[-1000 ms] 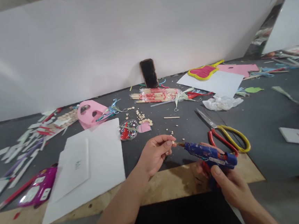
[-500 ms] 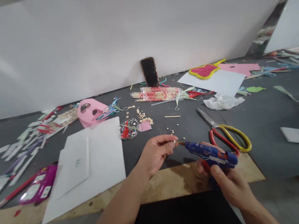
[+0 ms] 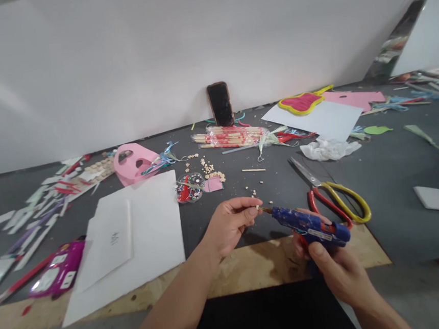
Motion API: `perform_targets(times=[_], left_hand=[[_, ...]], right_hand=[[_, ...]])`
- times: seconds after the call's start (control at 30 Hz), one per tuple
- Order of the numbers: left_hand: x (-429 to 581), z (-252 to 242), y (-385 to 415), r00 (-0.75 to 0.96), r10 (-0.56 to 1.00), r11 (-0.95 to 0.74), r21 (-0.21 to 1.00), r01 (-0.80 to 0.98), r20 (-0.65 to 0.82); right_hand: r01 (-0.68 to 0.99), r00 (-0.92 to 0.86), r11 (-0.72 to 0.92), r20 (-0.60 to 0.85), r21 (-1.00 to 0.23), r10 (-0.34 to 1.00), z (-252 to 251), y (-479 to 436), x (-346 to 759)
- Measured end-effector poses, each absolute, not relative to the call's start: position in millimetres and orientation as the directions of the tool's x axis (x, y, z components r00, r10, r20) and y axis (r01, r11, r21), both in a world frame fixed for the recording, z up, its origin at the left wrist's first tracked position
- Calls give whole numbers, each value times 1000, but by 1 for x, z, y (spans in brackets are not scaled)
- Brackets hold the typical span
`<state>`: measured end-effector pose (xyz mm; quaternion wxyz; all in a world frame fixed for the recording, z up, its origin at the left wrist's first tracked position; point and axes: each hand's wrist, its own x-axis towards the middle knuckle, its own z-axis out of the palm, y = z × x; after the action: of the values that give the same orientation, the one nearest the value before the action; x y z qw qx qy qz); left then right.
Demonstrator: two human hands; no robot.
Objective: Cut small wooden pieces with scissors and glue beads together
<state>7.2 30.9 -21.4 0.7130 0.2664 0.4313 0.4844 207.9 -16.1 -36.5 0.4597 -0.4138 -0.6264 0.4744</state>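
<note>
My right hand (image 3: 333,262) is wrapped round the grip of a blue glue gun (image 3: 303,224), its nozzle pointing left. Between thumb and forefinger my left hand (image 3: 234,222) pinches a tiny pale wooden piece (image 3: 257,208), right at the nozzle tip. Whether the nozzle touches it I cannot tell. Several similar small wooden bits (image 3: 253,194) lie on the dark tabletop just beyond my fingers, with a short wooden stick (image 3: 254,170) behind them. Large scissors (image 3: 332,195) with one red and one yellow handle rest beside the glue gun, blades partly apart.
White sheets (image 3: 156,231) lie to the left, near a purple packet (image 3: 59,268). A round tray of beads (image 3: 190,188) and a heap of wood bits are mid-table. A phone (image 3: 220,104) leans on the wall behind bagged sticks (image 3: 232,136). Crumpled tissue (image 3: 329,148) is at right.
The view has shifted very slightly. Both hands keep the same pose, with the glue gun nozzle still at the small piece in my left fingers.
</note>
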Motion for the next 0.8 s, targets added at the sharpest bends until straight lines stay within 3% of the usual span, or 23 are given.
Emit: perform_targets(times=[0.17, 0.8], left_hand=[[7, -21, 31, 152, 923, 382, 796, -470, -353], [6, -27, 32, 141, 938, 346, 818, -459, -318]], right_hand=[[126, -227, 243, 210, -962, 951, -35, -16, 208], [4, -209, 131, 128, -991, 969, -42, -19, 209]])
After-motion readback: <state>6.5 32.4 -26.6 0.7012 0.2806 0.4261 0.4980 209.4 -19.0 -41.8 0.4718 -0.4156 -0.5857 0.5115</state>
